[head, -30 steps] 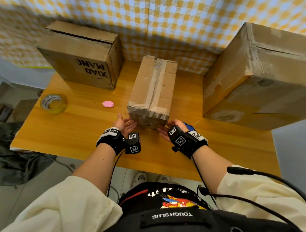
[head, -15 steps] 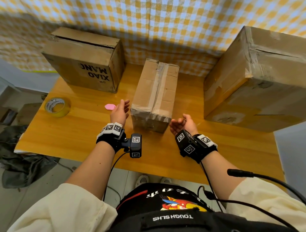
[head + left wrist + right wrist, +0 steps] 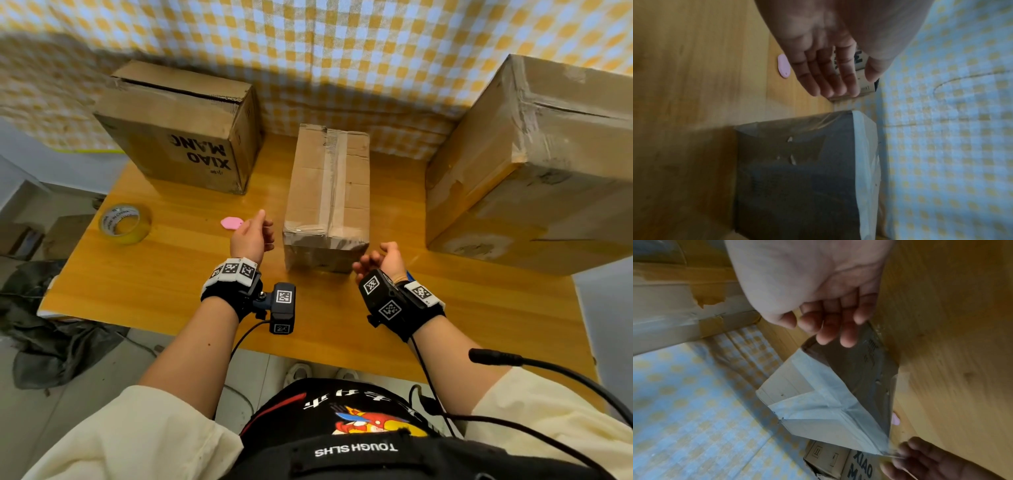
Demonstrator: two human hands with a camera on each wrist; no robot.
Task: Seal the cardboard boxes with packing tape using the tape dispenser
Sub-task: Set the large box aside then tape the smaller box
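Your left hand [image 3: 251,236] and right hand [image 3: 383,258] hover relaxed and empty beside the taped middle box [image 3: 329,195]. All three boxes sit closed on the counter [image 3: 171,274]; their contents are hidden.

1 second ago both hands were pressed low against the near end of the taped middle box [image 3: 329,192], palms cupping its 2 bottom corners. Since then they have let go and pulled apart. The left hand [image 3: 251,236] has lifted and swung out to the box's left side, fingers now straight and together, empty, hovering above the table [image 3: 171,274] near the pink tag [image 3: 231,223]. The right hand [image 3: 383,258] has drawn back toward the person and to the right of the box's near corner, palm turned up, fingers loosely curled, holding nothing. The box itself sits a little farther from the table's near edge than before.
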